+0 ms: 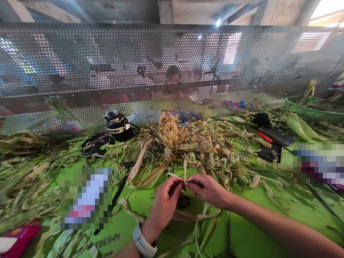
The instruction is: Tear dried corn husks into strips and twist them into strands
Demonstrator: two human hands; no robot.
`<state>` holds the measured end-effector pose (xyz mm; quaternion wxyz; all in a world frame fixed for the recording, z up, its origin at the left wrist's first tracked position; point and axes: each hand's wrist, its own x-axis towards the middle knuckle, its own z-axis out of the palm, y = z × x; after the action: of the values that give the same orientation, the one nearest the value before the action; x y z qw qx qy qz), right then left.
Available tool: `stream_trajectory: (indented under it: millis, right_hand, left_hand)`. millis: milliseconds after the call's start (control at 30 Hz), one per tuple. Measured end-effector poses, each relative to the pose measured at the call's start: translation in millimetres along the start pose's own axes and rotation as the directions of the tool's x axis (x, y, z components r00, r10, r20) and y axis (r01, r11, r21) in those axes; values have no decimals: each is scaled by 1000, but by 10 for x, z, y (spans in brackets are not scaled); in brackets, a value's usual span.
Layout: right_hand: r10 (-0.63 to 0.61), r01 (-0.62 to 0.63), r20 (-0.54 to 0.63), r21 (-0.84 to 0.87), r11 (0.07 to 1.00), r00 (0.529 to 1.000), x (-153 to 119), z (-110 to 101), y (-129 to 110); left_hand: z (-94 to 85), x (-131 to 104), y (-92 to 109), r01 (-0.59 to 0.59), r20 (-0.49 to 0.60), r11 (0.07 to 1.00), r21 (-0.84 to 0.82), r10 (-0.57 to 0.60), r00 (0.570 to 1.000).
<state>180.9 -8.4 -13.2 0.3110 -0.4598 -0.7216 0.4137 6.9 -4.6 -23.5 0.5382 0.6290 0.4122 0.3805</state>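
Observation:
Between my two hands, a small bundle of pale dried corn husk [185, 172] stands upright above the green tabletop [268, 222]. My left hand [167, 197], with a white watch [143, 240] on its wrist, pinches a husk strip at the bundle's left side. From the right, my right hand [206, 189] pinches the strip on the other side, its fingertips close to the left ones. A dark round object [184, 202] lies just below my fingers, partly hidden. Long loose husk strips [200, 216] hang or lie beneath my hands.
A heap of dried husks [185, 139] lies ahead, with scraps spread to both sides. Behind it rises a perforated metal panel [150, 53], people visible through it. A black jug [118, 127] stands left of the heap; a green basket [317, 114] is at far right. A pink packet [20, 236] lies front left.

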Motion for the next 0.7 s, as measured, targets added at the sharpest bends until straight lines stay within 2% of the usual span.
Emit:
stream_trajectory:
  millis: [200,500,633,700]
  right_hand:
    - [-19,18,-17,-81,997,1000,-8,-20,-13]
    - [-68,59,-57,-143,988,996,-10,-38,25]
    - [-140,129,-36,-214,968,990,12,-51,49]
    - [-185,174,-22,-251,952,982,19,-52,61]
  left_hand:
    - [-9,-26,5,-36,0,996,83,36,999]
    - [-11,-21,53,12,30,1000,21,-13,999]
    - [-21,-10,73,36,10,999,4,-36,999]
    - [-30,-9,78,1,19,1000,26,-2,1000]
